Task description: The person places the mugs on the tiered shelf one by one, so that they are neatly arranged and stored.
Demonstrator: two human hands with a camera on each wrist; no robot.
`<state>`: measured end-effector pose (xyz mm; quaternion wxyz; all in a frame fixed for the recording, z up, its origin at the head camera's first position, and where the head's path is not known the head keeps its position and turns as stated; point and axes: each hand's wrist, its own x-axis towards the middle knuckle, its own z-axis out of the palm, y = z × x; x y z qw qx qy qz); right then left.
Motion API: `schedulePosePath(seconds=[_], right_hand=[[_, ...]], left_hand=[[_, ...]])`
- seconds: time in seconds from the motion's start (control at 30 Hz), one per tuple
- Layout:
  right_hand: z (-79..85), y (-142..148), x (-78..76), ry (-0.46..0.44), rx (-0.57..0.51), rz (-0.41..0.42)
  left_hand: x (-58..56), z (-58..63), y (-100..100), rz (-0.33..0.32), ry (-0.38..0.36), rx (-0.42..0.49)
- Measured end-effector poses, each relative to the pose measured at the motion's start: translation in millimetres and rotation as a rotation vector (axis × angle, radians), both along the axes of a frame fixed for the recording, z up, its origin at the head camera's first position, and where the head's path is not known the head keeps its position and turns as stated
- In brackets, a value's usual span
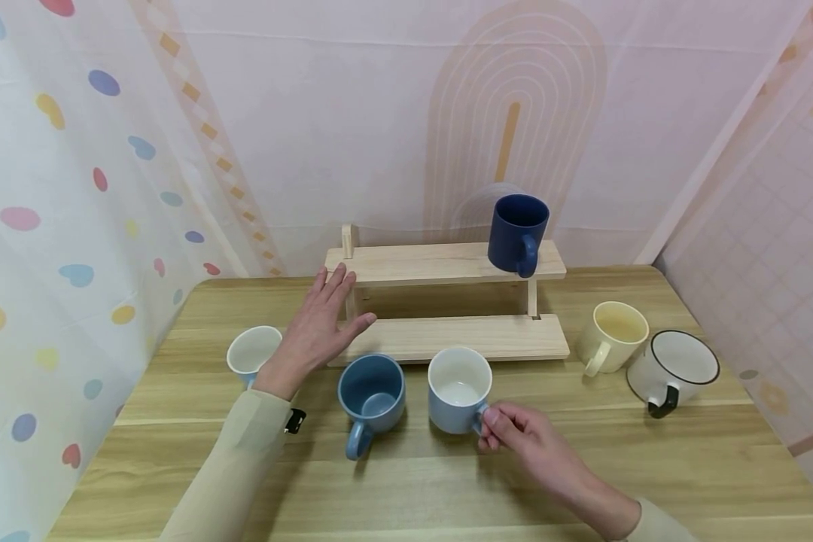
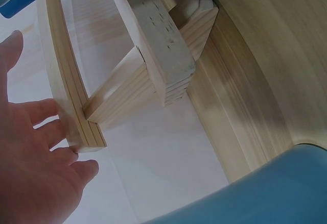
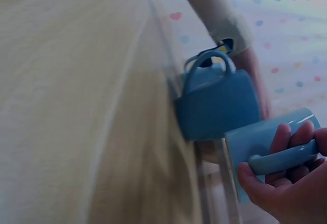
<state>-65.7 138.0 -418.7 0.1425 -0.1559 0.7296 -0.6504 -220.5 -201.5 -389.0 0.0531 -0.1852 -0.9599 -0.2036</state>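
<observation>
My right hand [image 1: 531, 444] grips the handle of a light blue mug [image 1: 455, 410] with a white inside, in front of the wooden shelf's lower board [image 1: 440, 339]. In the right wrist view, its fingers curl round that handle. With fingers extended, my left hand [image 1: 315, 327] rests at the left end of the upper board [image 1: 413, 263]; the left wrist view shows fingertips touching the board's end. Between the hands stands a darker blue mug [image 1: 373, 395], handle toward me. Partly behind my left wrist is another mug [image 1: 251, 350], white inside and light blue outside.
A navy mug [image 1: 515, 233] stands on the upper board's right end. To the right of the shelf, a yellow mug [image 1: 613, 339] and a white mug with a black rim and handle [image 1: 674, 369] stand on the wooden table [image 1: 413, 497]. Patterned cloth [image 1: 325, 120] hangs behind.
</observation>
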Motion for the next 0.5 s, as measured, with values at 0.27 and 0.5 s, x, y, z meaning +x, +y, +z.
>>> schedulePosePath(seconds=[0.27, 0.5], right_hand=[[15.3, -2.1, -5.7, 0.041, -0.044, -0.053], [26.4, -4.4, -10.7, 0.083, -0.108, -0.1]], left_hand=[[-0.5, -0.1, 0.1, 0.005, -0.008, 0.003], [-1.1, -1.4, -0.3, 0.001, -0.006, 0.006]])
